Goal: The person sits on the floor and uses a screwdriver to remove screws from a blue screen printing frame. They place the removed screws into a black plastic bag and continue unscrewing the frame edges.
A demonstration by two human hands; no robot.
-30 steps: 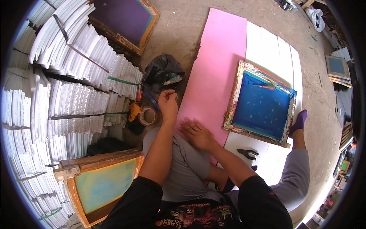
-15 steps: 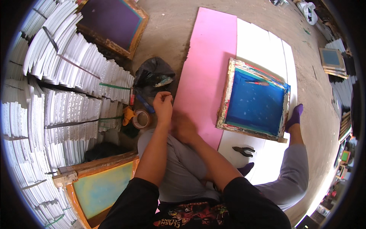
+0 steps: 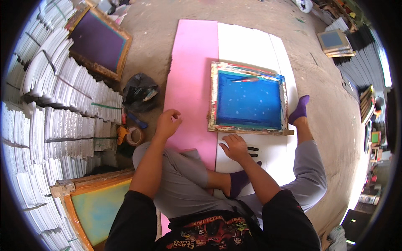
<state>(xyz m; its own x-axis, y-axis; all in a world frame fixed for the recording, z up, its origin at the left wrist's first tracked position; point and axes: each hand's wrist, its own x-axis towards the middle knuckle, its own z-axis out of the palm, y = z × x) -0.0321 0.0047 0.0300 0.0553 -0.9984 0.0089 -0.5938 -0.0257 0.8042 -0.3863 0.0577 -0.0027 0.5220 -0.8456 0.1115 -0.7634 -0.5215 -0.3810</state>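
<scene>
My left hand [image 3: 168, 124] hovers over the near left part of the pink sheet [image 3: 190, 79], its fingers loosely bent with a gap at the thumb and nothing visible in them. On the right, my right hand [image 3: 235, 147] is low over the white panel, fingers and thumb apart. Dark pliers [image 3: 253, 152] lie beside and partly behind that hand; only their handles show, and whether I touch them is unclear. Just beyond it sits a paint-stained wooden screen frame [image 3: 212, 98] with blue mesh [image 3: 249, 102]. A slim red tool [image 3: 246, 79] rests on the mesh.
Strapped stacks of white sheets [image 3: 71, 121] line the left. Near them are a black plastic bag [image 3: 141, 93], a tape roll [image 3: 135, 136] and a blue object [image 3: 138, 121]. Other screen frames stand at far left [image 3: 124, 58] and near left [image 3: 69, 213]. My socked foot [image 3: 299, 109] borders the white panel.
My right hand has moved right, from beside my left hand to the pliers. My left hand's pinched fingers have loosened. The whole view has shifted, so the scene sits further left.
</scene>
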